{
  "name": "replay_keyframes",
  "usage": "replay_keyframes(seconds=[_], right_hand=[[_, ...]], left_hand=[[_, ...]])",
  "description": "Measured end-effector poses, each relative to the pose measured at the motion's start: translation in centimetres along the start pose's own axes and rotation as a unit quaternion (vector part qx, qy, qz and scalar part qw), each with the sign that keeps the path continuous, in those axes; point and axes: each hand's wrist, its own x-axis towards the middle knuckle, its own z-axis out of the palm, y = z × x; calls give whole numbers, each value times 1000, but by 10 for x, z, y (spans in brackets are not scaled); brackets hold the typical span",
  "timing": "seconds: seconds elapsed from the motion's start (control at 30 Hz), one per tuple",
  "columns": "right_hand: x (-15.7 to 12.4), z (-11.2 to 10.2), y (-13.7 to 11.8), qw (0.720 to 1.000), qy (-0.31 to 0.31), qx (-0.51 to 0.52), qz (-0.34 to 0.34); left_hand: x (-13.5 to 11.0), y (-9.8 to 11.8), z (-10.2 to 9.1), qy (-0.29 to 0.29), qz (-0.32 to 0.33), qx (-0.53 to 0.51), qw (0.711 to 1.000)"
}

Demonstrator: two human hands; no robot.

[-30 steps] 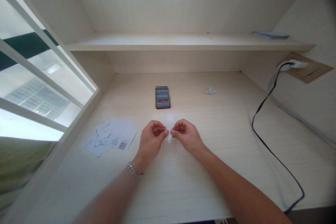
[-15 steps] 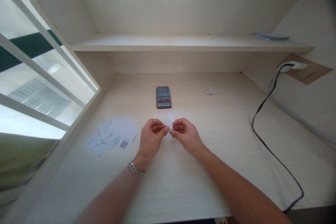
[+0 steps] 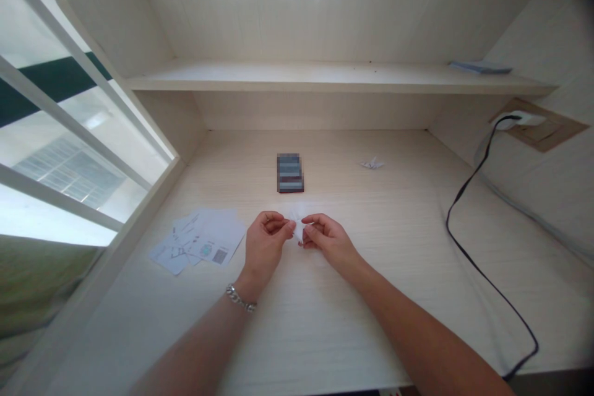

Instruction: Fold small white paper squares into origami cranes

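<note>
- Compared with the earlier frames, the right hand [image 3: 331,238] has changed its hold: its forefinger now stretches toward the left hand [image 3: 264,244] and other fingertips show below. The left hand sits slightly farther left, and more of the paper [image 3: 298,232] shows between them.
- The paper is mid-worktop [image 3: 297,334], about midway between the left and right edges.
- The left fingers are pinched on the paper's left side. The right fingers touch its right side, forefinger apart from thumb; whether they clamp it, I cannot tell.
- Work on the paper looks unfinished: it is small, between both hands, its folds too faint to count.
- A folded piece [image 3: 372,163], out of the hands, lies toward the worktop's rear right corner; it looks done, its shape pointed and angular.
- Loose sheets [image 3: 218,229] overlap near the left edge, flat, thin and matt, printed with marks and a square code. They look unworked.
- The dark block [image 3: 290,173] near the rear edge is flat and rectangular, its face blurred out.
- The worktop is pale with a fine wood grain; the bracelet [image 3: 240,299] on the left wrist is shiny metal links.
</note>
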Motion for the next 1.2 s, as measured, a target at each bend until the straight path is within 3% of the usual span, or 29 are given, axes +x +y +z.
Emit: replay_keyframes(seconds=[0.27, 0.5, 0.73, 1.0, 1.2], right_hand=[[-2, 0, -4, 998, -8, -50, -22], [2, -3, -5, 996, 64, -53, -42], [0, -3, -10, 999, 43, 19, -10], [-8, 4, -20, 987, -23, 145, 68], [-4, 1, -10, 995, -9, 79, 66]], left_hand=[[-4, 1, 2, -2, 27, 2, 1000], [-10, 4, 6, -13, 56, 51, 997], [-12, 6, 6, -102, 26, -5, 994], [-10, 6, 4, -142, 32, 6, 989], [-10, 11, 4, -151, 27, 59, 986]])
